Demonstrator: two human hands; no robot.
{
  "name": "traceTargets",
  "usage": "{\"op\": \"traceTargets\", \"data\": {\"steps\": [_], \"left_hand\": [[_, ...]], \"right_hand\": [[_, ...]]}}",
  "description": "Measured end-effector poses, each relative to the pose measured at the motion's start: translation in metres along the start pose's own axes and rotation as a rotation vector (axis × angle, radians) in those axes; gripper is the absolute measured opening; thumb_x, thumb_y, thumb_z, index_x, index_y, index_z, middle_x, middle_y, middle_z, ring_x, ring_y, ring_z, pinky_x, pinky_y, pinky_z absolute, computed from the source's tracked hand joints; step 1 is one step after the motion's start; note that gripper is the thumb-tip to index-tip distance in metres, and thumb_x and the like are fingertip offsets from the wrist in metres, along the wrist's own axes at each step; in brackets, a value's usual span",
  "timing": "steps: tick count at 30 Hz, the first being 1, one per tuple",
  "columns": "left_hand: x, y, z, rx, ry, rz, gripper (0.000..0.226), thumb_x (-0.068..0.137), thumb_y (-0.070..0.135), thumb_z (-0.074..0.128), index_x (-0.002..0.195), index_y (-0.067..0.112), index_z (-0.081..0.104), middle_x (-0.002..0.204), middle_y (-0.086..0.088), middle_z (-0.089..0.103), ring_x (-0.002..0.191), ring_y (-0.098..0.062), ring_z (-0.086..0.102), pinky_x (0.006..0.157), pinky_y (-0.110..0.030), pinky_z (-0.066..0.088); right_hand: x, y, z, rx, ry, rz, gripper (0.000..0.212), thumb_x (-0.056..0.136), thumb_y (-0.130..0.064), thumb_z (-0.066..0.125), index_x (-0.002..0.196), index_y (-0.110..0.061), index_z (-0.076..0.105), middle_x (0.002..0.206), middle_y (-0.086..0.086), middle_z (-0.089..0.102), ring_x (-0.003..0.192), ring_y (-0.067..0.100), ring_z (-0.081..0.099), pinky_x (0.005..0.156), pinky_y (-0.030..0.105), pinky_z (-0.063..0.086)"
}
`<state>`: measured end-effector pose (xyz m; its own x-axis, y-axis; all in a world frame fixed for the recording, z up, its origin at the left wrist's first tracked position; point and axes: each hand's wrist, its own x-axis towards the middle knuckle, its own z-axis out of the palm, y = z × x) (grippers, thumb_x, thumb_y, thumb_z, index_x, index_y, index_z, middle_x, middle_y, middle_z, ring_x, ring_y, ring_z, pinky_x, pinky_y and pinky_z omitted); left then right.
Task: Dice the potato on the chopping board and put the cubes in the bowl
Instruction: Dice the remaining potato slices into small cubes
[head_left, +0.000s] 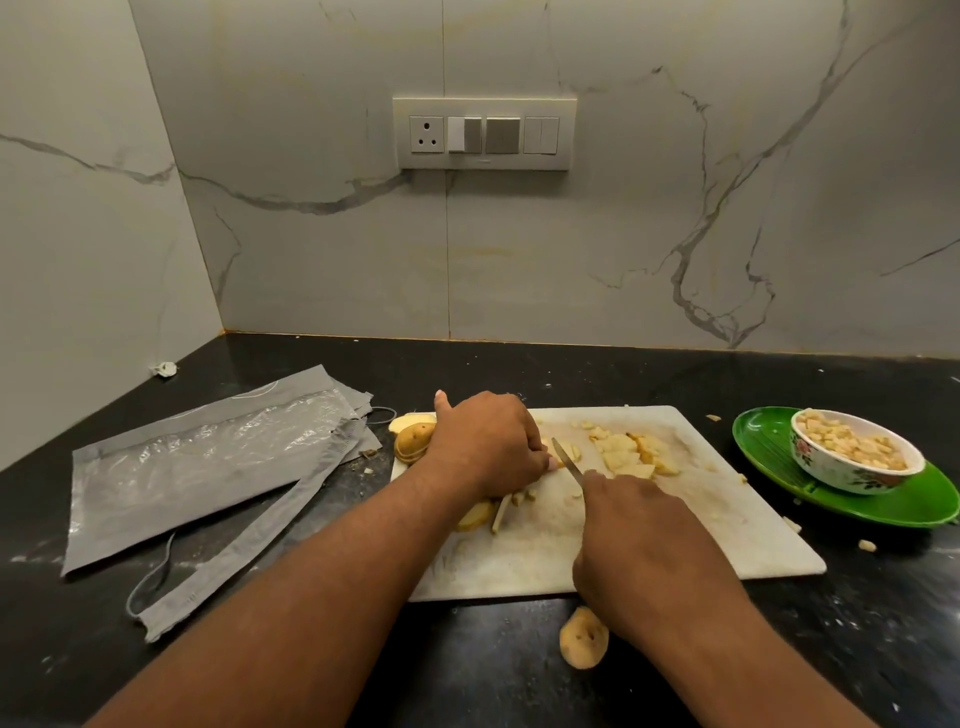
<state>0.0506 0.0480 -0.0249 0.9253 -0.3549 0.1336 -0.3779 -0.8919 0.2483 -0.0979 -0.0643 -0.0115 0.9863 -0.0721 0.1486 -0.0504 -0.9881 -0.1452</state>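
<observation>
A white chopping board (727, 545) lies on the black counter. My left hand (488, 441) holds down potato strips (501, 512) near the board's left side, fingers curled over them. My right hand (639, 540) grips a knife (567, 457) whose blade points toward my left fingertips. A pile of cut potato pieces (631, 452) lies at the board's far middle. Potato slices (413, 439) with skin rest at the board's left edge. The floral bowl (831, 470) at the right holds potato cubes (852, 441).
The bowl stands on a green plate (914, 504). A potato end piece (583, 638) lies on the counter in front of the board. A grey pouch with clear plastic (208, 457) lies at the left. Stray potato bits (866, 545) dot the counter at the right.
</observation>
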Motion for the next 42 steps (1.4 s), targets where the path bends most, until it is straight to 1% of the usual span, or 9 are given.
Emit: {"op": "traceTargets", "data": {"steps": [6, 10, 15, 19, 24, 29, 33, 38, 42], "left_hand": [[0.001, -0.002, -0.002, 0.020, -0.017, 0.012, 0.027, 0.095, 0.055, 0.064, 0.105, 0.035, 0.079, 0.103, 0.017, 0.074, 0.109, -0.010, 0.061, 0.121, -0.072, 0.003], [-0.003, -0.003, -0.005, -0.006, -0.040, 0.006, 0.023, 0.098, 0.048, 0.065, 0.113, 0.036, 0.078, 0.115, 0.017, 0.073, 0.118, -0.011, 0.058, 0.121, -0.073, 0.002], [-0.005, -0.006, -0.003, -0.082, -0.003, -0.016, 0.020, 0.096, 0.047, 0.069, 0.106, 0.035, 0.080, 0.111, 0.018, 0.075, 0.116, -0.009, 0.059, 0.122, -0.071, 0.004], [-0.003, -0.006, -0.002, -0.084, -0.012, -0.021, 0.020, 0.095, 0.048, 0.069, 0.105, 0.034, 0.079, 0.106, 0.018, 0.074, 0.112, -0.009, 0.060, 0.122, -0.071, 0.003], [-0.002, -0.005, -0.004, -0.038, -0.009, -0.028, 0.021, 0.094, 0.051, 0.069, 0.106, 0.037, 0.079, 0.107, 0.018, 0.074, 0.116, -0.011, 0.060, 0.121, -0.072, 0.000], [-0.007, -0.002, -0.005, 0.058, 0.017, -0.048, 0.025, 0.094, 0.057, 0.067, 0.105, 0.038, 0.079, 0.105, 0.017, 0.074, 0.115, -0.011, 0.060, 0.118, -0.076, -0.005], [-0.009, -0.005, -0.003, 0.051, 0.008, -0.048, 0.025, 0.095, 0.055, 0.066, 0.106, 0.038, 0.079, 0.110, 0.017, 0.074, 0.117, -0.012, 0.060, 0.116, -0.078, -0.005], [-0.005, -0.006, -0.002, 0.019, 0.018, -0.042, 0.021, 0.095, 0.051, 0.067, 0.102, 0.037, 0.080, 0.104, 0.019, 0.074, 0.113, -0.010, 0.061, 0.116, -0.079, -0.005], [-0.002, -0.008, -0.002, -0.005, 0.018, -0.038, 0.019, 0.094, 0.051, 0.068, 0.101, 0.038, 0.080, 0.103, 0.020, 0.073, 0.113, -0.011, 0.060, 0.116, -0.079, -0.004]], "right_hand": [[-0.023, 0.004, -0.024, -0.040, -0.051, -0.022, 0.058, 0.094, -0.028, 0.055, 0.148, -0.026, 0.035, 0.142, -0.003, 0.046, 0.124, 0.017, 0.050, 0.100, 0.029, 0.042], [-0.001, -0.002, -0.025, -0.030, 0.021, 0.031, 0.052, 0.094, -0.026, 0.058, 0.144, -0.025, 0.042, 0.139, -0.001, 0.051, 0.119, 0.016, 0.053, 0.095, 0.027, 0.045], [0.020, -0.012, -0.003, 0.000, -0.004, 0.056, 0.046, 0.093, -0.022, 0.055, 0.139, -0.024, 0.048, 0.133, 0.000, 0.054, 0.113, 0.017, 0.056, 0.089, 0.026, 0.047], [-0.001, 0.000, -0.001, 0.001, -0.014, -0.003, 0.052, 0.093, -0.023, 0.049, 0.144, -0.025, 0.038, 0.133, -0.002, 0.050, 0.112, 0.016, 0.051, 0.088, 0.026, 0.042], [-0.023, 0.004, -0.024, -0.018, -0.090, -0.024, 0.066, 0.095, -0.031, 0.055, 0.154, -0.024, 0.027, 0.147, -0.003, 0.043, 0.129, 0.016, 0.046, 0.105, 0.029, 0.038], [0.000, -0.005, -0.024, -0.003, 0.037, 0.043, 0.052, 0.094, -0.024, 0.055, 0.144, -0.026, 0.043, 0.138, -0.002, 0.052, 0.119, 0.016, 0.053, 0.093, 0.025, 0.044], [0.023, -0.014, -0.005, -0.001, 0.024, 0.071, 0.046, 0.093, -0.024, 0.058, 0.139, -0.025, 0.050, 0.131, -0.001, 0.056, 0.111, 0.016, 0.057, 0.086, 0.025, 0.048], [0.000, -0.003, -0.003, 0.030, -0.015, -0.012, 0.051, 0.092, -0.023, 0.052, 0.142, -0.026, 0.041, 0.133, -0.003, 0.050, 0.110, 0.015, 0.050, 0.089, 0.025, 0.042], [-0.025, 0.002, -0.019, -0.003, -0.087, -0.034, 0.063, 0.093, -0.032, 0.055, 0.150, -0.026, 0.030, 0.142, -0.004, 0.044, 0.125, 0.017, 0.046, 0.101, 0.029, 0.039]]}}
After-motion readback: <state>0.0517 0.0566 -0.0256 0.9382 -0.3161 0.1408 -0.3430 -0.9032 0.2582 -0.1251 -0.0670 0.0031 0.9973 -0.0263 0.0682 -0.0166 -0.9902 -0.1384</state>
